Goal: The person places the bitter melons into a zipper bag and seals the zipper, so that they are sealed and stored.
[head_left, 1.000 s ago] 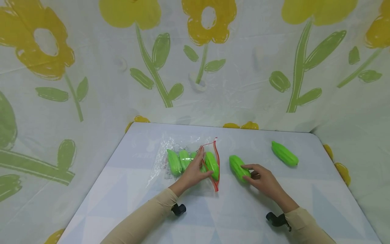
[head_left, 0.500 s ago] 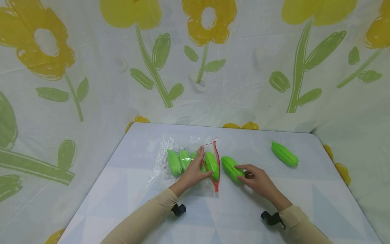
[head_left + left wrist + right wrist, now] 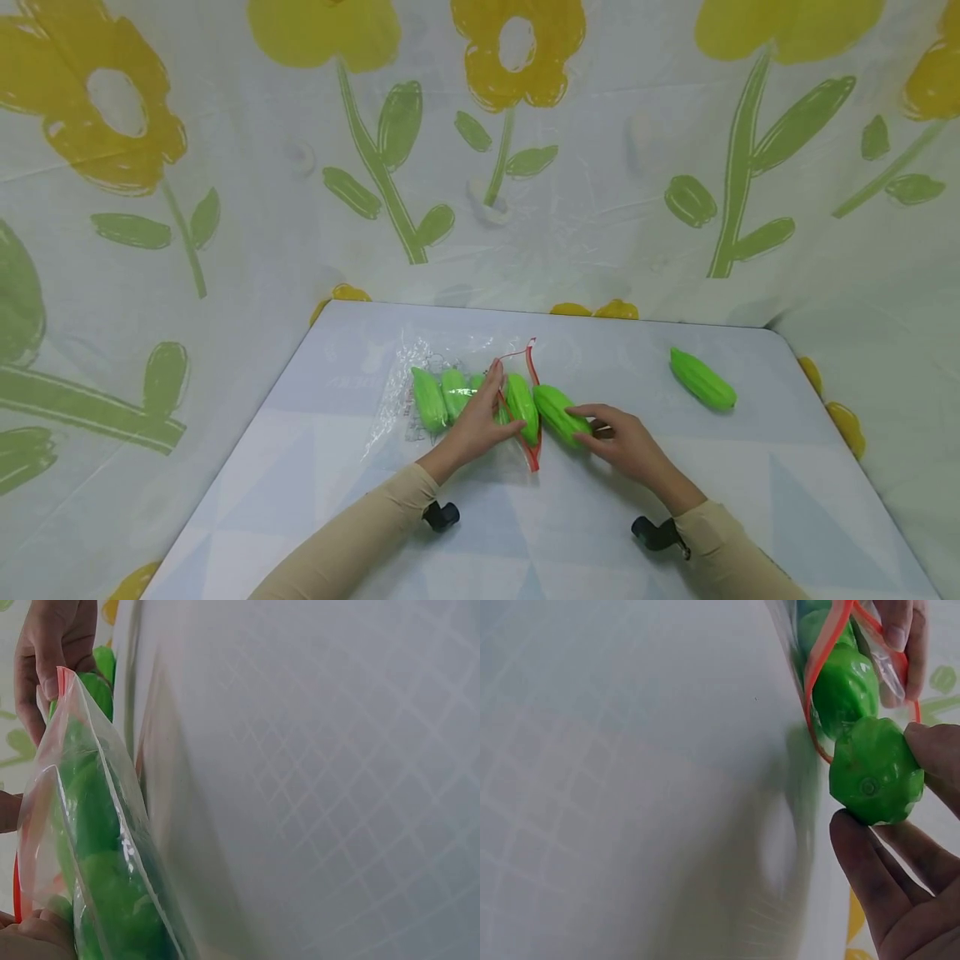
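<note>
In the head view, a clear zip bag (image 3: pixel 384 429) with a red-edged mouth lies on the table, several green ridged gourds (image 3: pixel 429 400) inside it. My left hand (image 3: pixel 474 423) grips the bag by its mouth, thumb and fingers on the film. Another green ridged gourd (image 3: pixel 557 412) is pinched between the thumb and fingers of my right hand (image 3: pixel 626 446), its far end at the red edge. From the right wrist view, this gourd's round end (image 3: pixel 874 776) meets the bag opening, right behind a bagged gourd (image 3: pixel 845 686). Bag film partly covers the gourds in the left wrist view.
One more green gourd (image 3: pixel 702 379) lies alone at the table's back right. The pale table (image 3: pixel 600 533) has a triangle pattern. A flower-printed curtain (image 3: pixel 592 233) surrounds its back and sides. Black wrist cameras (image 3: pixel 441 517) hang under both forearms.
My right hand has carried its gourd leftward, from beside the bag up to the red-edged mouth. The left hand and bag have stayed in place.
</note>
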Tool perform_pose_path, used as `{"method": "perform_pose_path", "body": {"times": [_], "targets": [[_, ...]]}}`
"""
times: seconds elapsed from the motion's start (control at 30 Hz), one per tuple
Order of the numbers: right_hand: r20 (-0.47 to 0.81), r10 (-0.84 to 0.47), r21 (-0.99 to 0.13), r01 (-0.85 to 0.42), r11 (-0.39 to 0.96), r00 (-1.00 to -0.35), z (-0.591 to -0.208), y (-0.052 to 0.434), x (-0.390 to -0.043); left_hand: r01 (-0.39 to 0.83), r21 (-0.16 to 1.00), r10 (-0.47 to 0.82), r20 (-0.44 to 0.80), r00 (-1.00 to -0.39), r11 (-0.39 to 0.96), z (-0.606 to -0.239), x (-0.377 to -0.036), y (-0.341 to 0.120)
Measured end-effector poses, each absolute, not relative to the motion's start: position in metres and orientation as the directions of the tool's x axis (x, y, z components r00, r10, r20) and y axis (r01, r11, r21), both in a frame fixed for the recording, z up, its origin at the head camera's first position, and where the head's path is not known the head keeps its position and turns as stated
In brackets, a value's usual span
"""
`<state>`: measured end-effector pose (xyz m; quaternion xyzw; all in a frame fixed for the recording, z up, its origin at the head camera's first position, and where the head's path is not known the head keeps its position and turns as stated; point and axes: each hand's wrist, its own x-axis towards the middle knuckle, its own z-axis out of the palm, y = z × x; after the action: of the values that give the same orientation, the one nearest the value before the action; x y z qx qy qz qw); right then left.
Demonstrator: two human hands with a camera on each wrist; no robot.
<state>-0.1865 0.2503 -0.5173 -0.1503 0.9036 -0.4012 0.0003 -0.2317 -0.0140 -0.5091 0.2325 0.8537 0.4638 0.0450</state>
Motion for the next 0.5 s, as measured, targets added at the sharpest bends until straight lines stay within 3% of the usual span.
{"method": "perform_pose_path", "body": {"times": [0.33, 0.5], "targets": [[0.066, -0.387, -0.749, -0.302, 0.590, -0.920, -0.512, 0.242, -0.182, 0.333, 0.839, 0.438, 0.128, -0.890, 0.431, -0.504, -0.229, -0.013], [0.062, -0.325, -0.739, -0.262, 0.620, -0.944, -0.509, 0.238, -0.183, 0.321, 0.853, 0.438, 0.124, -0.890, 0.412, -0.502, -0.229, -0.012]]}}
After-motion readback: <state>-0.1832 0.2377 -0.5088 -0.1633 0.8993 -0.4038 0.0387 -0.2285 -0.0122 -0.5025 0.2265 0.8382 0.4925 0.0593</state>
